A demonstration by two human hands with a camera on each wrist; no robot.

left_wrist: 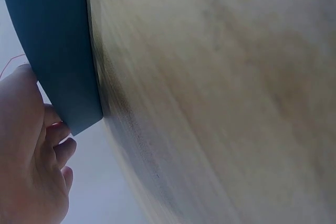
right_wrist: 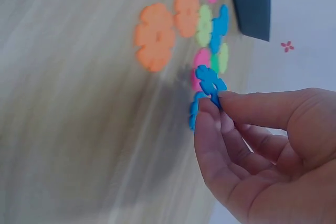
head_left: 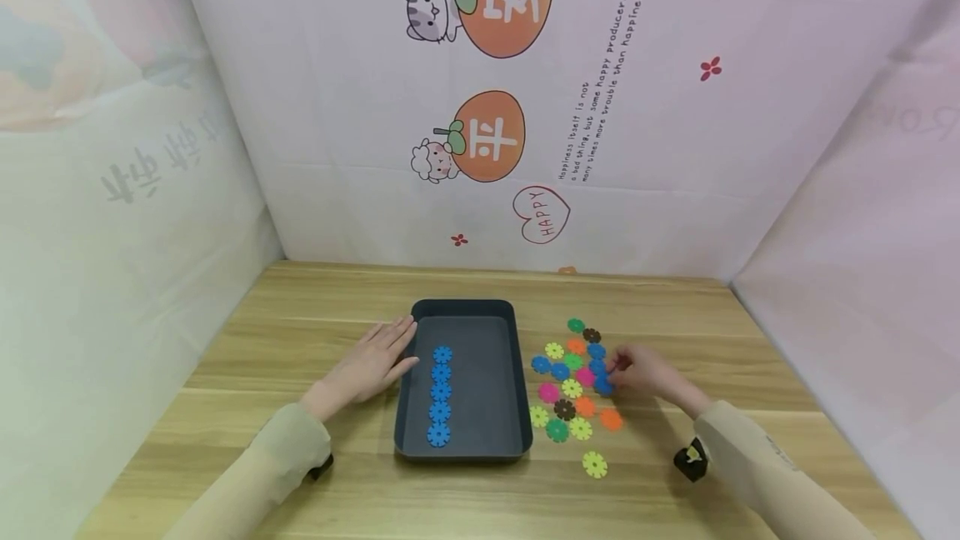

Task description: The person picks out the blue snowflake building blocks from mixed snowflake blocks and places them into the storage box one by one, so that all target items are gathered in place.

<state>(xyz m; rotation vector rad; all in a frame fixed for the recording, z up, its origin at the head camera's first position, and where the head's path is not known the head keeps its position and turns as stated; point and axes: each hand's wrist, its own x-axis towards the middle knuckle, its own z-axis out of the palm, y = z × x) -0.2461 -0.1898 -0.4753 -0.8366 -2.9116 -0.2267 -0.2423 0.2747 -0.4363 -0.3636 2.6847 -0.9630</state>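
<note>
My left hand (head_left: 371, 363) rests at the left wall of a dark grey rectangular tray (head_left: 483, 386), its fingers straight and touching the rim near the far left corner. Inside the tray, several blue snowflake discs (head_left: 440, 391) lie in a straight column along the left side. To the right of the tray, my right hand (head_left: 639, 369) pinches a blue snowflake disc (right_wrist: 209, 80) between thumb and index finger, tilted just above the loose pile. Another blue disc (right_wrist: 194, 111) shows partly behind those fingertips in the right wrist view.
Loose snowflake discs in several colours lie right of the tray, among them an orange disc (head_left: 611, 419), a pink disc (head_left: 549, 392) and a dark brown disc (head_left: 564, 410). A yellow disc (head_left: 595, 465) sits apart at the front. Printed cloth walls (head_left: 360, 215) enclose the wooden table (head_left: 337, 298).
</note>
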